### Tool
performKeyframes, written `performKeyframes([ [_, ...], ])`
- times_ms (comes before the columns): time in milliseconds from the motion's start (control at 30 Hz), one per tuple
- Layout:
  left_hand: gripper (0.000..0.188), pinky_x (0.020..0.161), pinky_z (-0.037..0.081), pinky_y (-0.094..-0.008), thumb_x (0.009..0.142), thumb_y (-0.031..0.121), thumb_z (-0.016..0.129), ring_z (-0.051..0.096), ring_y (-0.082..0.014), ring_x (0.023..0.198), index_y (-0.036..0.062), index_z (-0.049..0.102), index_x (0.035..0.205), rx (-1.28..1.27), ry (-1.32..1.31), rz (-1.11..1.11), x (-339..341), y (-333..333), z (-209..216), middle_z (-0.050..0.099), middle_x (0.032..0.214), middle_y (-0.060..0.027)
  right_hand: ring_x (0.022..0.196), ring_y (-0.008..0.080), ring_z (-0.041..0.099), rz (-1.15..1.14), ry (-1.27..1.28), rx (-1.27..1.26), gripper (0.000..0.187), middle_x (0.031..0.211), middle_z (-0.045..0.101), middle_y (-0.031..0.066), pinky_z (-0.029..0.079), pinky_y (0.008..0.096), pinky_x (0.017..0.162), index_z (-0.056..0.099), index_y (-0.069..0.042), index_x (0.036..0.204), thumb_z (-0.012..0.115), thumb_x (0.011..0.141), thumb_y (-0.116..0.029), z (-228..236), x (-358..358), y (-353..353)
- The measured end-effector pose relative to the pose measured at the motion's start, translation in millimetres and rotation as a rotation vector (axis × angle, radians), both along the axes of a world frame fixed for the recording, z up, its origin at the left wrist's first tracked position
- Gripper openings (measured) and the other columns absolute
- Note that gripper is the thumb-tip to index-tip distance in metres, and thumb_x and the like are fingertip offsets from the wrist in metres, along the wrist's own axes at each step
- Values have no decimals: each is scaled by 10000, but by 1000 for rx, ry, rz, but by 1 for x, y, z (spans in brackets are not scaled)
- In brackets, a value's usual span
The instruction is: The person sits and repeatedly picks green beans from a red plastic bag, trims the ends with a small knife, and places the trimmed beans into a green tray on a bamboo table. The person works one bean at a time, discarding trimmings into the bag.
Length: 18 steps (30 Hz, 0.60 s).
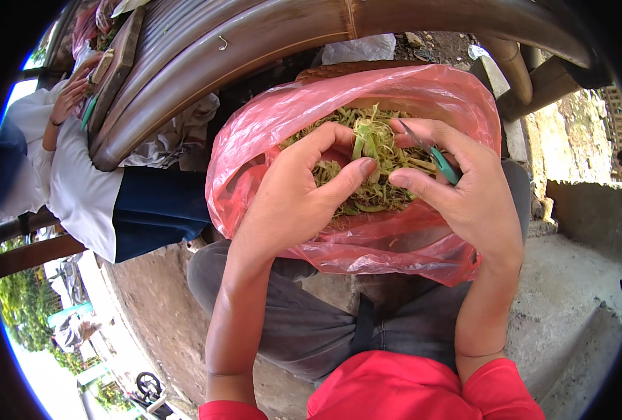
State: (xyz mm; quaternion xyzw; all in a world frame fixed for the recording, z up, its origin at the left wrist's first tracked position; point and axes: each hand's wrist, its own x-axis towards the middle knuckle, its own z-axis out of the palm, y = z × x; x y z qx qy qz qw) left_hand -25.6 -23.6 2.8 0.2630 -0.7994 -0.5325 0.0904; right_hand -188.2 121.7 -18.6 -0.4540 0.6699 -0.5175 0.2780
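Observation:
A tuft of pale green stringy plant (371,137) sits at the fingertips of my left hand (298,183), whose thumb and fingers are closed on it. Opposite, my right hand (473,187) holds a small knife (446,165) with a teal handle. Its short blade slants up and left past the index finger. Both hands are over an open red plastic bag (403,260). Inside the bag lies a heap of shredded green and yellowish plant bits (388,201), partly covered by my hands. My right thumb and index fingertip are close to the tuft.
The bag rests against my crossed legs (283,304). A bamboo bench (255,42) curves across the back. At left sits another person (80,182), their hand (68,101) near a wooden board (118,66) and a green-handled tool (88,113). A concrete step (570,280) is at right.

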Motion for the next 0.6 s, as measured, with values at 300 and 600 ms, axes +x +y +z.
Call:
performKeyframes([
  [300,203,837,517,-264,1016,127,630,635,-87,923,-28,665,1142,318,68,75,7,3,-7,705,1002,-33,926,70,586,60,-165,97,480,1003,632,14,476,243,841,586,-48,1322,718,864,6,-2,10,-8],
  [600,220,740,523,-352,992,185,658,688,-223,783,-6,671,1100,-145,-49,275,9,-1,-15,719,879,-141,775,24,484,129,-422,97,472,929,560,-13,419,201,680,492,-60,1404,578,947,25,-3,9,-4],
])
